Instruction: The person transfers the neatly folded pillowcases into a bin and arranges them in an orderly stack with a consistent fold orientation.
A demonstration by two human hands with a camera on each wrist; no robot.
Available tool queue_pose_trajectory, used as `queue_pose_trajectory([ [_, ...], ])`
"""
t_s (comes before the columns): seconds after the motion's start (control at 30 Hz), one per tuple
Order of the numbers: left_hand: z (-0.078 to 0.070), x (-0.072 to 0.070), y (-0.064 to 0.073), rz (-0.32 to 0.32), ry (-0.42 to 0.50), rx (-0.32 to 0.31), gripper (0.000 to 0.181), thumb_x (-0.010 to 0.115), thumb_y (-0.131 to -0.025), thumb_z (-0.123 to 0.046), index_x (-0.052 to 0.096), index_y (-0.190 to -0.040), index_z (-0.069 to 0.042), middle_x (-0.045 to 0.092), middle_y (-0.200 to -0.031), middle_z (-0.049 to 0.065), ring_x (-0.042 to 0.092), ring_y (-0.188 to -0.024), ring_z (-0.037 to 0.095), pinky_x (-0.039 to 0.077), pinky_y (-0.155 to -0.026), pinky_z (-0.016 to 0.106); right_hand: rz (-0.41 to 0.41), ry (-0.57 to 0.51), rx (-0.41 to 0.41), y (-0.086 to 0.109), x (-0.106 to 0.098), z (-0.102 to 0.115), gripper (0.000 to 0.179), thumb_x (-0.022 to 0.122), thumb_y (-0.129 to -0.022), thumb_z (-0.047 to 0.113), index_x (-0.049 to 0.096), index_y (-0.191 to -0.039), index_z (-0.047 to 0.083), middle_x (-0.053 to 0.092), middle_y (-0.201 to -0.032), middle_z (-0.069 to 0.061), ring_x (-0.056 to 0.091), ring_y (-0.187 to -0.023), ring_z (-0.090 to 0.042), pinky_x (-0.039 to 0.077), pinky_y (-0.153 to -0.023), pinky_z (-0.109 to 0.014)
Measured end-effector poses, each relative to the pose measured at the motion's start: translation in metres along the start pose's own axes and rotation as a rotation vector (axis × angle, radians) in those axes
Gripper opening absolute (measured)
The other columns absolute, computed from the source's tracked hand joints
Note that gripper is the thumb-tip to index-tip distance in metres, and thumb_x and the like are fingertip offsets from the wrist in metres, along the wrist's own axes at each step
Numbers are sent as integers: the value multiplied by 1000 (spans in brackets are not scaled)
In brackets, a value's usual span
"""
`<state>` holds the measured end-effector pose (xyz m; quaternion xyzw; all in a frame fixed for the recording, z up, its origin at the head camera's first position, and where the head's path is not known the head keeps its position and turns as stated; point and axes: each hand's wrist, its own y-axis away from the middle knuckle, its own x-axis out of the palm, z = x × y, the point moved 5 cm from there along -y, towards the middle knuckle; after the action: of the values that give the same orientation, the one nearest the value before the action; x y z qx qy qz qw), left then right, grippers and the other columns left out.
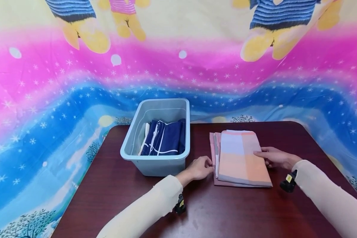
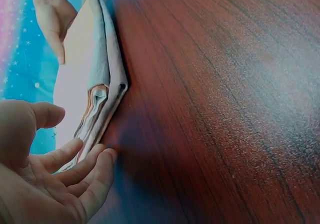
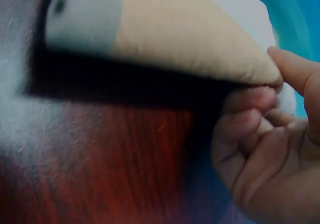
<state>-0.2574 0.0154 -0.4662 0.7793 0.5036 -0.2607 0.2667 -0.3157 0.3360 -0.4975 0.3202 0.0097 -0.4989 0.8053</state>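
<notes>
A folded checked cloth (image 1: 244,160) in peach, white, pink and grey lies flat in layers on the table, right of centre. My right hand (image 1: 278,158) pinches its right edge, thumb on top and fingers beneath; in the right wrist view that cloth edge (image 3: 200,44) is lifted off the table. At the opposite side is my left hand (image 1: 199,168), its loosely bent fingertips against the layered left edge. The left wrist view shows the left thumb (image 2: 49,115) standing apart from the folded layers (image 2: 102,92).
A grey-blue plastic bin (image 1: 157,165) stands left of the cloth, close to my left hand. Inside it are folded navy cloths (image 1: 169,137) with white lines. Both rest on a dark red-brown table (image 1: 226,211), with a patterned cloth backdrop (image 1: 208,72) behind its far edge.
</notes>
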Motion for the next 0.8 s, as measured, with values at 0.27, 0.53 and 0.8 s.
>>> queue_pose_trajectory([
  [0.27, 1, 1, -4, -8, -4, -23, 34, 65, -95, -23, 58, -125, -8, 67, -115, 12, 64, -102, 22, 53, -89, 36, -6, 84, -66, -1, 4, 1, 50, 49, -107, 36, 39, -141, -1, 51, -70, 2, 49, -62, -13, 45, -60, -29],
  [0.53, 12, 8, -24, -40, 429, -144, 49, 63, -96, -16, 44, -139, -3, 70, -108, 16, 67, -79, 24, 52, -59, 28, -1, 128, -98, -2, 3, 1, 48, 51, -107, 35, 42, -138, -1, 48, -63, 1, 45, -54, -11, 42, -55, -28],
  [0.8, 18, 15, -30, -76, 540, -264, 59, 63, -95, -23, 43, -146, 0, 73, -104, 14, 69, -86, 17, 53, -64, 27, 37, 84, -72, -2, 8, -2, 53, 50, -107, 38, 40, -140, -1, 44, -62, 2, 40, -54, -11, 40, -56, -27],
])
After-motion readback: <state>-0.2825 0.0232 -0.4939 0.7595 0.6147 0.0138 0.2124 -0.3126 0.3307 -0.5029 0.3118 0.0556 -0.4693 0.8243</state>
